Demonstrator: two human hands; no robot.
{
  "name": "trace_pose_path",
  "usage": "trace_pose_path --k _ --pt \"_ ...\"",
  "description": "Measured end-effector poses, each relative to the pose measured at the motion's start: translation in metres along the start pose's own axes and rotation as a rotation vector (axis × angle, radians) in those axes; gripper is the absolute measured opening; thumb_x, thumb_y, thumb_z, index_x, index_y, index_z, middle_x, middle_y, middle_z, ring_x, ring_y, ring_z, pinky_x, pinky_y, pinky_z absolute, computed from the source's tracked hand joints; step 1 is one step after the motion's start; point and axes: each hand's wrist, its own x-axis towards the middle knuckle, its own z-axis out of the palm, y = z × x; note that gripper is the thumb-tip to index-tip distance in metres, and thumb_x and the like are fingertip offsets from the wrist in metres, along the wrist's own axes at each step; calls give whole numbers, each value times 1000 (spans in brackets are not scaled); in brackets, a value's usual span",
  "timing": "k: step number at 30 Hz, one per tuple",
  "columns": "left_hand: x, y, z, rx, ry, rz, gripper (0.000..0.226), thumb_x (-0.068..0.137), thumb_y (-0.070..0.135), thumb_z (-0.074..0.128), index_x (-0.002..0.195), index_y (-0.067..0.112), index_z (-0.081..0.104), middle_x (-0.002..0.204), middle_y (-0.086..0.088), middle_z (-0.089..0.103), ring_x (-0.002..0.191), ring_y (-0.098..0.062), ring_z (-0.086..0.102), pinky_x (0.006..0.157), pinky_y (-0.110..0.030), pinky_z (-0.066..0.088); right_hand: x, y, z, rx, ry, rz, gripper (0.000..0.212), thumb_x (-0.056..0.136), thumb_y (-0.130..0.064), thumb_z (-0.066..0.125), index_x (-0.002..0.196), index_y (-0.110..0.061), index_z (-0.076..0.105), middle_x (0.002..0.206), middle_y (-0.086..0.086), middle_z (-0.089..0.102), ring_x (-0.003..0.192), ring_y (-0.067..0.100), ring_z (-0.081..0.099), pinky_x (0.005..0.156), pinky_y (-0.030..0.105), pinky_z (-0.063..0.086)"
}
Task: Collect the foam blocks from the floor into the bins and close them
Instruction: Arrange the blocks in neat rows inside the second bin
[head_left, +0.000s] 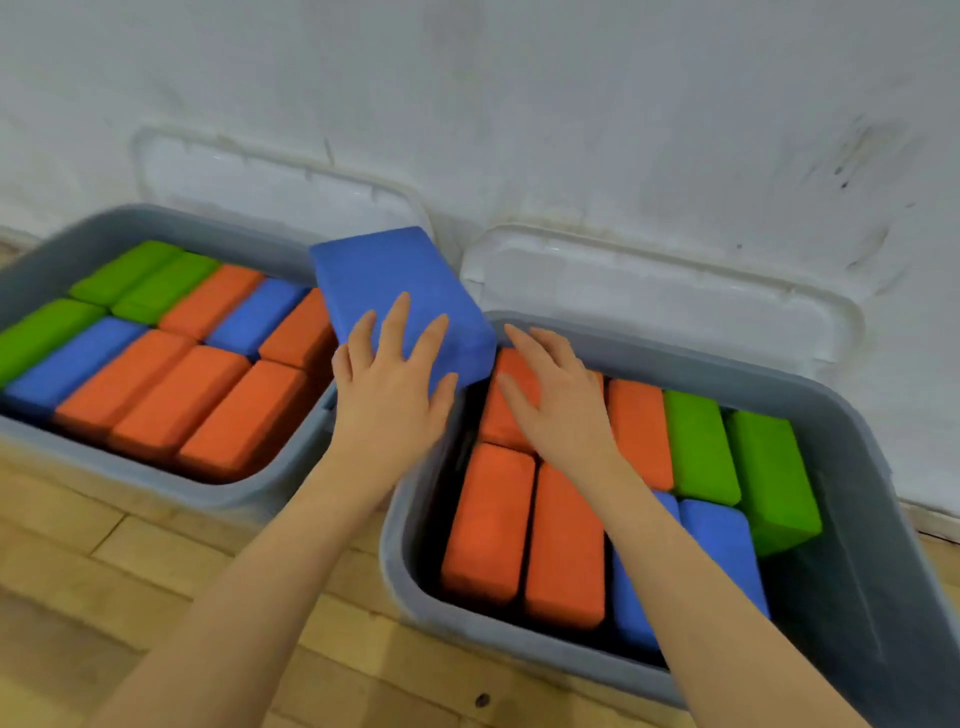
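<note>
Left bin (47, 270) looks packed already: green, blue and orange blocks standing on edge in two tight rows, which is why so many fit. Its lid (270, 176) leans open against the wall behind.

Your left hand (395, 384) has the blue block (384, 280), fingers spread flat over its top face and thumb hooked on the near side, so the grip is clamped on it. The block is tilted, hanging over the gap between the two bins, its low corner just above the right bin's back row.

Your right hand (550, 400) lies flat, fingers apart, on an orange block (511, 410) in the right bin (857, 519), holding nothing. My guess is you're pressing the row aside to open a slot.

Far right, one green block (774, 473) sits skewed, and there's room beside it. The right lid (665, 291) also rests against the wall, so closing isn't started.
</note>
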Motion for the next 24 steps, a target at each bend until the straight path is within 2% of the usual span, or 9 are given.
trace_pose_path --k 3,5,7,9,12,15,17,20,24 --pt "-4 -38 6 39 -54 -60 60 83 41 64 137 23 47 149 -20 31 119 -54 41 90 -60 38 15 -22 24 -92 -114 33 59 93 -43 47 147 -37 24 153 15 22 128 37 41 103 49 35" --pt "-3 -48 13 -5 -114 -89 64 87 44 59 144 29 34 155 -17 16 116 -48 46 91 -53 42 22 -30 34 -144 -163 61 61 95 -44 46 148 -41 16 156 15 10 135 37 31 107 48 26" --pt "-1 -53 20 -131 -123 -68 63 90 38 57 146 28 30 156 -17 11 110 -44 50 87 -49 47 26 -34 40 -100 -192 85 62 95 -42 48 148 -40 16 156 16 7 137 35 27 109 47 24" --pt "1 -55 24 -273 -95 -59 61 90 27 60 145 22 34 155 -18 13 115 -45 48 92 -49 46 25 -36 42 45 -153 81 61 94 -35 54 148 -32 26 151 17 17 132 31 34 109 41 30" --pt "-3 -52 18 -400 -53 -36 54 91 26 59 141 16 41 153 -15 24 123 -42 45 95 -50 45 15 -39 32 197 -22 56 52 92 -26 59 141 -23 42 141 14 29 123 22 40 100 17 30" --pt "-7 -32 -2 -392 36 47 52 88 40 44 133 14 53 142 -17 44 104 -43 58 78 -49 54 0 -43 9 228 88 49 48 92 -25 59 138 -23 47 136 12 28 109 10 39 89 -1 28" --pt "-6 -10 -17 -358 72 113 49 88 36 42 127 12 58 134 -18 52 88 -42 62 66 -46 56 -10 -44 -13 213 160 48 47 92 -25 59 137 -23 48 136 13 28 103 3 34 83 -8 23" --pt "-5 30 -36 -302 169 226 41 88 31 47 124 14 58 127 -18 58 73 -37 63 57 -40 55 -30 -40 -52 135 286 60 46 92 -30 57 137 -25 47 137 15 28 97 -3 31 82 -3 27" --pt "-9 93 -57 -296 190 315 40 91 33 45 130 21 44 130 -16 55 71 -33 62 56 -38 52 -59 -25 -106 87 448 108 50 91 -44 43 139 -32 42 139 14 28 115 21 44 90 27 43"
